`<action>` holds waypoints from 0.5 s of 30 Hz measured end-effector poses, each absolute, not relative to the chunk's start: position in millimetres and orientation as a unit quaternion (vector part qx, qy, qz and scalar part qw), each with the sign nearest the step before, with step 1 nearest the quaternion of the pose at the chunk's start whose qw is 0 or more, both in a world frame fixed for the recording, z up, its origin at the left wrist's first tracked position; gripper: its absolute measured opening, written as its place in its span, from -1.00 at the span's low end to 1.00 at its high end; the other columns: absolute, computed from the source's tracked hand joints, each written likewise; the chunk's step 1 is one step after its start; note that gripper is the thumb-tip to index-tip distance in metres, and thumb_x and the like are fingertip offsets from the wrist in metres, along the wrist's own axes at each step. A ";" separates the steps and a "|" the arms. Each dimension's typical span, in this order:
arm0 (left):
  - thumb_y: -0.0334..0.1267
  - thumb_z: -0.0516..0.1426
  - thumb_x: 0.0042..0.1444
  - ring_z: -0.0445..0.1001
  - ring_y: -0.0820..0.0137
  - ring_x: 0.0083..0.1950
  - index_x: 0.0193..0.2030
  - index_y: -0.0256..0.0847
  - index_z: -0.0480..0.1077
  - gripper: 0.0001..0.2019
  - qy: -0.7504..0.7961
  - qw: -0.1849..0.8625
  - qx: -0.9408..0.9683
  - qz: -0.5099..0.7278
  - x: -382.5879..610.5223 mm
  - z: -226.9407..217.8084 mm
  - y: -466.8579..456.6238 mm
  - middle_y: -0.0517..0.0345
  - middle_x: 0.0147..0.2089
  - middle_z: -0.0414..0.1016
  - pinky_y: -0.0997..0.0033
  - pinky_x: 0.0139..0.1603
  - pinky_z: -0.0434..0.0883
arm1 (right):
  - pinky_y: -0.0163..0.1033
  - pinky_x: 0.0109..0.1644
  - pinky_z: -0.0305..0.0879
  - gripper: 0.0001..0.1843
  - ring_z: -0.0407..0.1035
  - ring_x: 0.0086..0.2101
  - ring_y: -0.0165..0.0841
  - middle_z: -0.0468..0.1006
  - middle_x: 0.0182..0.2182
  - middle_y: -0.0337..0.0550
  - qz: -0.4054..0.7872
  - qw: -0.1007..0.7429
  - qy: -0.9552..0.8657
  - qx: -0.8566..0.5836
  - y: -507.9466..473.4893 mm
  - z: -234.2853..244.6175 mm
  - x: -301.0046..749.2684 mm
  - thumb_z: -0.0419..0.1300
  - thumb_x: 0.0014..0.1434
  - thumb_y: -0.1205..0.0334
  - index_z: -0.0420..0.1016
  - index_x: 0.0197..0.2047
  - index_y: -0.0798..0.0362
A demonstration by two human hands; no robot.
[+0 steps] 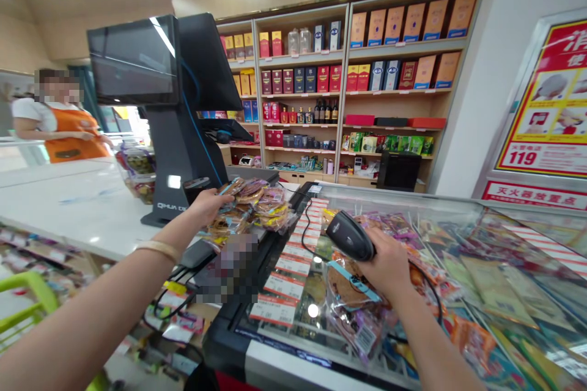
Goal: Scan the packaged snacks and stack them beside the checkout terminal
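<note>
My right hand [387,259] grips a black handheld barcode scanner [351,236], its head pointing left above the glass top. Beneath it lie clear packets of flat brown biscuits [346,290], one with a pale blue strip. A purple-and-clear packet [360,330] there shows a white barcode. My left hand [208,206] reaches to a heap of similar biscuit packets [268,201] beside the monitor stand. Its fingers are closed at the edge of a packet on the near left of the heap; the fingertips are partly hidden.
A dual-screen till [137,67] stands on the white counter [92,195]. Sweets fill the glass-topped case [440,256], and red-and-white price labels [287,284] run along its left side. The scanner's cable [305,235] crosses the glass. A person in an orange apron [76,131] stands at far left.
</note>
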State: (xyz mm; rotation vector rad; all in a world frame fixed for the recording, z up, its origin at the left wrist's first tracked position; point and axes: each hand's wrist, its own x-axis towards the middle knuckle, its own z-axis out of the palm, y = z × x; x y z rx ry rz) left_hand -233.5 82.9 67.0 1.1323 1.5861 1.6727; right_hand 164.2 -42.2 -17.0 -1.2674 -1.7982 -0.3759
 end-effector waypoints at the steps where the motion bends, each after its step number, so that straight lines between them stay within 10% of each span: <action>1: -0.48 0.33 -0.33 0.53 0.22 -0.32 -0.41 -0.33 0.42 -0.73 0.620 0.249 0.446 0.595 -234.9 66.9 81.1 0.08 -0.45 0.51 0.22 -0.17 0.48 | -0.26 -0.29 0.15 -0.80 0.39 -0.36 -0.26 0.52 -0.39 -0.15 -0.151 0.440 -0.723 -0.510 -42.0 -17.1 164.2 0.17 0.02 0.22 0.48 -0.24 0.02; 8: -0.15 0.12 0.10 0.45 -0.01 0.13 -0.04 -0.43 0.52 -0.60 0.717 -0.065 0.598 0.352 -243.2 74.9 80.1 -0.27 0.02 0.54 0.16 0.14 0.36 | -0.25 -0.27 0.16 -0.78 0.39 -0.35 -0.25 0.53 -0.37 -0.14 -0.149 0.444 -0.722 -0.509 -41.5 -18.1 164.7 0.17 0.00 0.25 0.48 -0.22 0.02; 15: 0.03 0.10 0.10 0.37 0.00 0.22 0.21 -0.30 0.38 -0.40 0.739 -0.102 0.613 0.262 -243.9 73.5 76.8 -0.28 0.17 0.41 0.13 0.15 0.35 | -0.24 -0.28 0.16 -0.74 0.40 -0.35 -0.24 0.53 -0.36 -0.13 -0.149 0.447 -0.721 -0.508 -41.1 -18.2 164.8 0.19 0.00 0.21 0.49 -0.19 0.03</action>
